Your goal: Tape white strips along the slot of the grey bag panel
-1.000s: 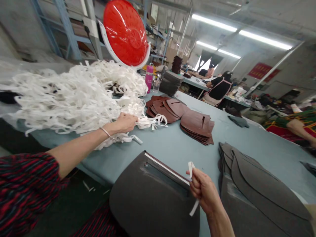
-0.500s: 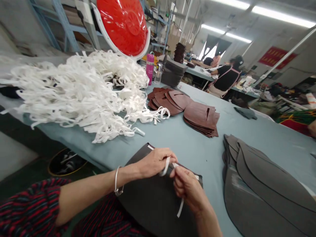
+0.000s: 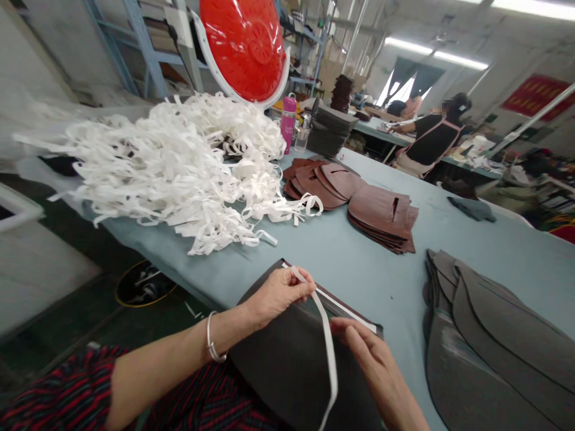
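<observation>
One view, head camera: one dark grey, round-cornered flat panel (image 3: pixel 296 356) lies at the near edge of the teal-covered table (image 3: pixel 314 251), under both hands. Left hand (image 3: pixel 285 290): thumb and fingers pinch one narrow white fabric-like strip (image 3: pixel 331 359) near its upper end; the rest hangs in a curve across the panel. Right hand (image 3: pixel 377 359): fingers loosely bent beside the panel's far edge; cannot tell whether they grip anything. Risks (judged): the free length could twist or snag on the right hand if it swings; a loose pinch could drop it; the panel could slide if its near side is poorly supported. Counts: one straight white band (image 3: pixel 344 307) along the panel's far edge; two piles of reddish-brown slotted pieces, left pile (image 3: pixel 330 182) and right pile (image 3: pixel 380 209); one stack of curved dark grey panels (image 3: pixel 503 329), several layers, exact number unclear; one tangled white strip heap (image 3: pixel 171 161), uncountable; one magenta bottle (image 3: pixel 288 127).
</observation>
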Available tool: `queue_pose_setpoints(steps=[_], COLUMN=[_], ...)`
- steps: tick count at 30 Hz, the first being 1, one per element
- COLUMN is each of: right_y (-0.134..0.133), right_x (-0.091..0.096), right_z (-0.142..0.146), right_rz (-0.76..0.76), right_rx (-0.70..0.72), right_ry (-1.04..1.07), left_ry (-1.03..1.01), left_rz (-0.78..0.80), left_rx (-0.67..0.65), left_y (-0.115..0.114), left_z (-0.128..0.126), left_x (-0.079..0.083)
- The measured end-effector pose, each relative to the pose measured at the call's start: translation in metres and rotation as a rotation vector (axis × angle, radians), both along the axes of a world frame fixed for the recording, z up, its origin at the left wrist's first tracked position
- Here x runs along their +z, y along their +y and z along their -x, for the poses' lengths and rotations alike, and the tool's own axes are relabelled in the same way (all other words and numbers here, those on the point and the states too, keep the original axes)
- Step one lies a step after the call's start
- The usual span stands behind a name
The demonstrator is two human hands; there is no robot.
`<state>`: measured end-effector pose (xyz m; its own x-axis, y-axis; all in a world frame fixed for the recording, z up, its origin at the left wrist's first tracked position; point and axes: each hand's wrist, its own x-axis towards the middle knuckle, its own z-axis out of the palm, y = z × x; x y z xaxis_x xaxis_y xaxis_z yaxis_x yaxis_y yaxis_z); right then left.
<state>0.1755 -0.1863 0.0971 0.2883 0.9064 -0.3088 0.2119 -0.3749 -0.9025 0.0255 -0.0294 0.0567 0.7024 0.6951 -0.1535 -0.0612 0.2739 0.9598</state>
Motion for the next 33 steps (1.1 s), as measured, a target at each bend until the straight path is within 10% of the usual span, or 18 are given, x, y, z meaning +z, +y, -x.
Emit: queue_pose_setpoints(steps=[15,22,28,33], right_y=[0.024,0.021,0.019,0.018], right_x=[-0.006,-0.005,-0.004,-0.003], right_z=[0.026,0.025,0.022,0.018], right_rz=[-0.172,-0.313,-0.749,-0.869], right_rx=[-0.222,-0.236,-0.109,-0.026], right_ry=[0.069,-0.343,-0.801,-0.915], left_ry=[-0.006,-0.081,-0.147,-0.082], left_rz=[0.051,0.176,0.466,0.367], left_rx=[-0.171,-0.209,-0.296,-0.302], left_y=[-0.019,-0.022,-0.022,-0.022], left_z=[0.000,0.002,0.005,0.006], left_x=[0.021,0.026,0.030,0.039])
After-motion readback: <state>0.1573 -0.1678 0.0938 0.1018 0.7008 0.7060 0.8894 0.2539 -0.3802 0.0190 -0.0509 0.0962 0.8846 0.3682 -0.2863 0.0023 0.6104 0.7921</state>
